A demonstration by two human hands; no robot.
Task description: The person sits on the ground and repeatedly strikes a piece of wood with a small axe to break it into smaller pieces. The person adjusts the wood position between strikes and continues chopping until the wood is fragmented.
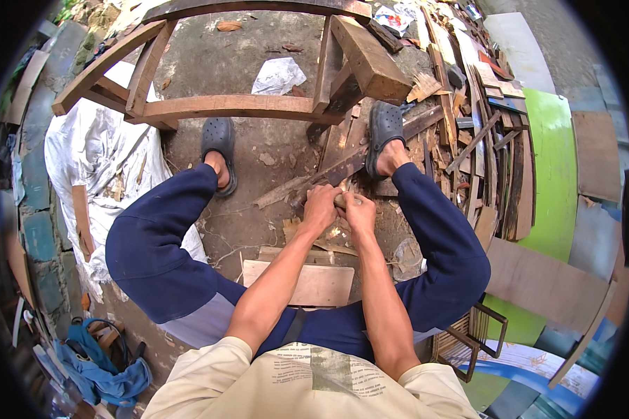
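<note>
Between my knees, my left hand and my right hand come together, both with fingers closed. A short, rounded, tan piece, perhaps a wooden handle, shows at my right fingers. What my left fingers grip is hidden behind the hand. Just beyond the hands a dark wooden plank slants across the ground. Close in front of my lap lies a pale flat board.
A wooden frame stands beyond my feet. White sacking lies at the left, near a blue bag. Wood scraps pile up at the right beside a green panel. A small slatted rack sits by my right hip.
</note>
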